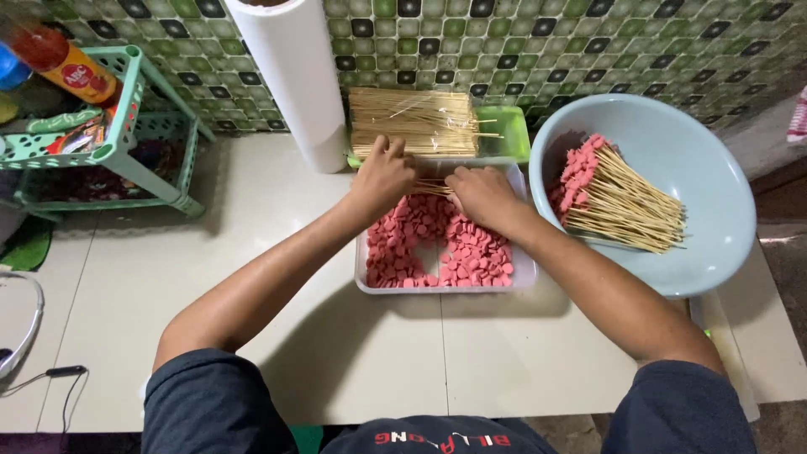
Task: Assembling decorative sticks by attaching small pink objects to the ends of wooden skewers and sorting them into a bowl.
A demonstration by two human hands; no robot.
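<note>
My left hand and my right hand meet over the far edge of a clear rectangular tub full of pink sausage slices. Between the two hands a few thin bamboo skewers show; both hands pinch them. Just behind lies a bundle of bare bamboo skewers in clear wrap on a green tray. To the right, a pale blue basin holds a pile of skewers loaded with pink slices.
A white roll stands at the back against the green tiled wall. A mint plastic rack with a sauce bottle sits at the left. A cable lies at the lower left.
</note>
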